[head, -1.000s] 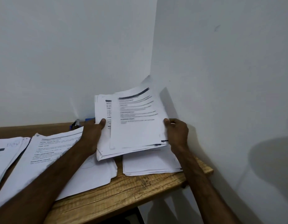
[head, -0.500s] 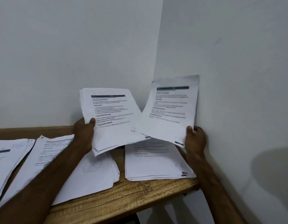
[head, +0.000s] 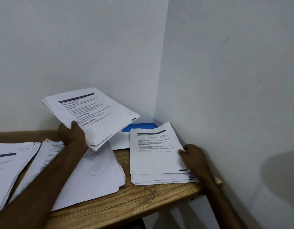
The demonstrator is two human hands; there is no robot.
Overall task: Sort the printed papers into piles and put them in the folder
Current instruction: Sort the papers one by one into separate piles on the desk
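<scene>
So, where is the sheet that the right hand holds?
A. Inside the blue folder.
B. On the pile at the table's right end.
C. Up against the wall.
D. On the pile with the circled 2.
B: the right hand pinches the sheet at its right edge, and it lies on the right pile; the left hand holds the stack of papers in the air.

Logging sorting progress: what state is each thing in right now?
held stack: raised, tilted, clear of table.
left hand: grips held stack.
top sheet: lying on right pile.
right hand: pinches top sheet's edge.
right pile: flat on table.
blue folder: flat, partly covered.
</scene>
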